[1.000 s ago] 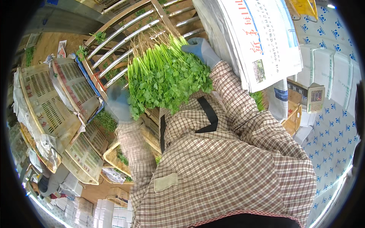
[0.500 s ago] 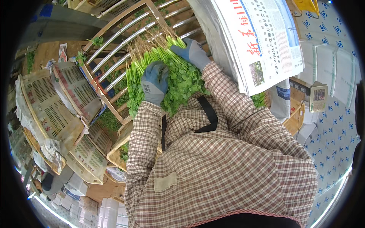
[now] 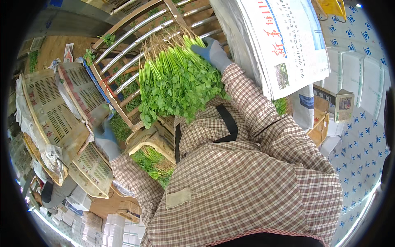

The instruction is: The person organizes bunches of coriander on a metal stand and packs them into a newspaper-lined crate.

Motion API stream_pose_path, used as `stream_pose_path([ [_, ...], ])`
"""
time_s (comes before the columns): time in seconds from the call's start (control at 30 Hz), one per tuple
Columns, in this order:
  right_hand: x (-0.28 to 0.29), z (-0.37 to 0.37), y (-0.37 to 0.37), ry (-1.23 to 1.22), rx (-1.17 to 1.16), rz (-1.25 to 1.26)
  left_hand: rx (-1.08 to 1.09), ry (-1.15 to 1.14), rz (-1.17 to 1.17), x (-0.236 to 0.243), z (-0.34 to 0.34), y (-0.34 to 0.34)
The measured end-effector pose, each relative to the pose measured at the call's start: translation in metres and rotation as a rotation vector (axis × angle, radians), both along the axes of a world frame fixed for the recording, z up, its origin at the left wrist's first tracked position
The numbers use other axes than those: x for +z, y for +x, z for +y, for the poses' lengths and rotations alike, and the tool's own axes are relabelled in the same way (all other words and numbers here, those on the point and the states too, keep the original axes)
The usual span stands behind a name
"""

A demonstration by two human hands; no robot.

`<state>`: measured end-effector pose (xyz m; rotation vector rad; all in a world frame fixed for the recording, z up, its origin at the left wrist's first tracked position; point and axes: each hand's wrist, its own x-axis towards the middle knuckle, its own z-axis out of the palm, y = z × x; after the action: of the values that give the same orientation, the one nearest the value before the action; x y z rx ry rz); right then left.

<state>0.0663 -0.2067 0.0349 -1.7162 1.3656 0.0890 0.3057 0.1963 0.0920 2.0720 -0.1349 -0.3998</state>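
A wide layer of leafy green coriander (image 3: 177, 78) lies across a metal-barred rack in front of me, roots pointing away and leaves toward my apron. At its right end, my right hand (image 3: 214, 54), in a blue-grey glove, is closed around the edge of the stems, its thumb over them; the other fingers are partly hidden. My left hand (image 3: 107, 138), gloved alike, is off to the left beside the plastic crates, apart from the coriander. Motion smears its fingers, and I cannot make out anything in them.
The rack (image 3: 119, 66) has a brown frame and shiny bars. Stacked newspapers (image 3: 296, 49) stand close by my right arm. Slotted plastic crates (image 3: 53, 111) fill the left side. More greens (image 3: 150, 162) sit in a crate below the rack. White boxes (image 3: 352, 74) stand far right.
My left hand has left the coriander and swung left and down toward the crates, uncovering the middle of the layer. My right hand stays at the right end of the stems.
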Motion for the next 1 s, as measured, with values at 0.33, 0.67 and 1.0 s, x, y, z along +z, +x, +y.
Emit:
stream_pose_path([
  [0.33,0.044,0.054,-0.032,-0.647,0.551,-0.346,-0.956,0.398,-0.628,-0.024,-0.261,-0.111],
  [0.67,-0.001,0.106,-0.046,-0.604,0.972,-0.157,-1.326,0.176,0.417,-0.065,-0.292,-0.015],
  [1.0,-0.012,0.113,-0.040,-0.584,0.890,-0.260,0.355,-0.323,0.011,-0.048,-0.269,0.140],
])
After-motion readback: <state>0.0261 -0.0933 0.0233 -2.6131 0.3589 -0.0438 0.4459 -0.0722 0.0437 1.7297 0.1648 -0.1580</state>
